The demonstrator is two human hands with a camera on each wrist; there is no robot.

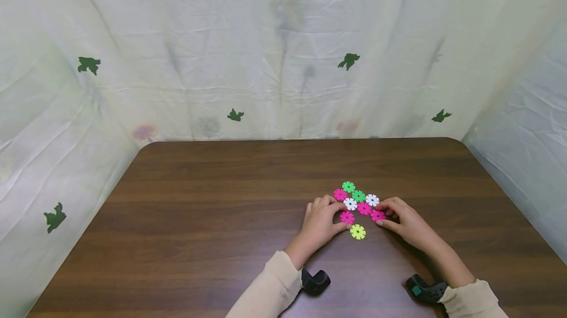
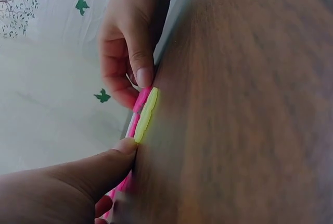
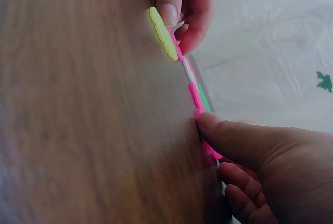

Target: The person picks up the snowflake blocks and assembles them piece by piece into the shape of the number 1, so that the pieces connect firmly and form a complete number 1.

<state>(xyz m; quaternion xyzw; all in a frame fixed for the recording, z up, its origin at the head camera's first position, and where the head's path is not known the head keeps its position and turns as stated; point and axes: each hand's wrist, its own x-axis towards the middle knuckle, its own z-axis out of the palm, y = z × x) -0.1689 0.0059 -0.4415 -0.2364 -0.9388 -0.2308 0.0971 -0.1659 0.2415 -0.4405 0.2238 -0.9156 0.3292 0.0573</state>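
Observation:
A cluster of flat, notched plastic discs in pink, green, white and yellow lies on the brown table. My left hand (image 1: 320, 220) pinches a pink disc (image 1: 347, 217) at the cluster's left side, thumb near the yellow disc (image 1: 358, 232). On the right, my right hand (image 1: 409, 223) holds another pink disc (image 1: 378, 215) between thumb and forefinger. Between and beyond the hands lie a white disc (image 1: 350, 204), a pink disc (image 1: 364, 208) and a second white disc (image 1: 372, 200). Both wrist views show the discs edge-on, so their joints are hidden.
Two green discs, the farther one (image 1: 348, 186) at the cluster's tip, lie beside a pink disc (image 1: 340, 194). The wooden table (image 1: 199, 229) extends around them. A pale curtain (image 1: 248, 52) with green bird shapes hangs behind. Black wrist cameras sit near both sleeves.

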